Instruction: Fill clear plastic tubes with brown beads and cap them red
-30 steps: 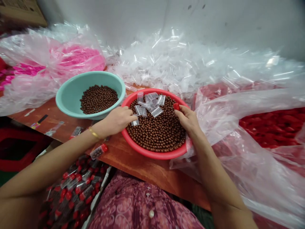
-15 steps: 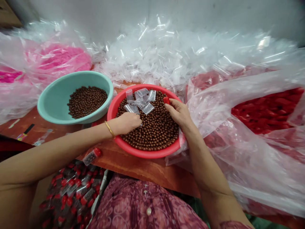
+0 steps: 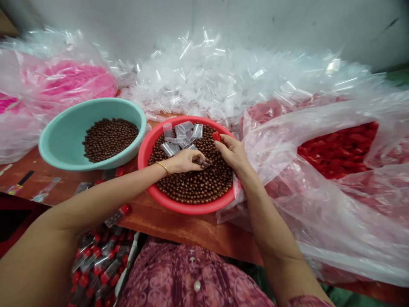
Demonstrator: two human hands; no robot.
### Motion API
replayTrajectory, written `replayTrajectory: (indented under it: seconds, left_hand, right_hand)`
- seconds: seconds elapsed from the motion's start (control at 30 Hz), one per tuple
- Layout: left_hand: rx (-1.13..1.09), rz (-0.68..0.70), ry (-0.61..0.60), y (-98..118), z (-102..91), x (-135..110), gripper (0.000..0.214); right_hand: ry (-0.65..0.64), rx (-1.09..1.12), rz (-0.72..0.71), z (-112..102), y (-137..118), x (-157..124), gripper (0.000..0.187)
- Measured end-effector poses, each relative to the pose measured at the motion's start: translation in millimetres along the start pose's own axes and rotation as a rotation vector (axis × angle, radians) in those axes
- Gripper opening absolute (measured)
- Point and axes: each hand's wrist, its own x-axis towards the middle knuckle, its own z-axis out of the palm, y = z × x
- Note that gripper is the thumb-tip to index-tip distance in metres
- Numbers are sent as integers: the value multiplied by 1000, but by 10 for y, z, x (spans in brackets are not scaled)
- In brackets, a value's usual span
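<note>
A red basin [image 3: 191, 209] holds small brown balls [image 3: 198, 189], with several empty clear plastic containers [image 3: 182, 133] heaped on them at the back. Over the balls, my left hand [image 3: 188, 161] is closed around a small clear container [image 3: 202, 161] that looks brown inside; the fingers hide much of it. My right hand [image 3: 234, 153], at the basin's right side, pinches a red cap [image 3: 216, 136] between thumb and fingers.
Left of the red basin stands a teal basin [image 3: 47, 147] with more brown balls. Clear containers [image 3: 204, 81] pile up behind. Bags of pink pieces [image 3: 76, 81] and red caps [image 3: 338, 147] flank the basins. Filled red-capped containers [image 3: 99, 264] lie in a box below left.
My left hand has come up from the balls and moved right, toward my right hand, with the container now showing brown. My right hand still pinches the red cap. The view has shifted slightly.
</note>
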Motion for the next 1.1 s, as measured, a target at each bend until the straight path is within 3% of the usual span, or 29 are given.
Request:
replayTrajectory:
  seconds: [0.2,0.43,0.53,0.67,0.77,0.9,1.1]
  left_hand:
    - [-392,-35,79,166,-62,-256,30]
    - [-406,25,257,211,-13,-453,44]
    - [-494,55,227,173,-2,-474,38]
    - [-595,8,115,129,-8,-505,47]
    - [-619,-6,52,112,-17,-526,48]
    - [-665,35,-56,118,-34,-532,42]
    - [-698,50,-120,139,-78,-546,34]
  right_hand:
    - [-9,-14,1,12,21,-3,30]
    - [6,-78,-11,14,7,-15,29]
    - [30,-61,-19,33,-4,-31,30]
    - [1,96,-18,18,-97,-88,31]
    - [-108,224,-18,-72,-267,-143,33]
    - [-300,207,-111,-200,-513,-169,34]
    - [-520,176,-190,-136,-625,-162,27]
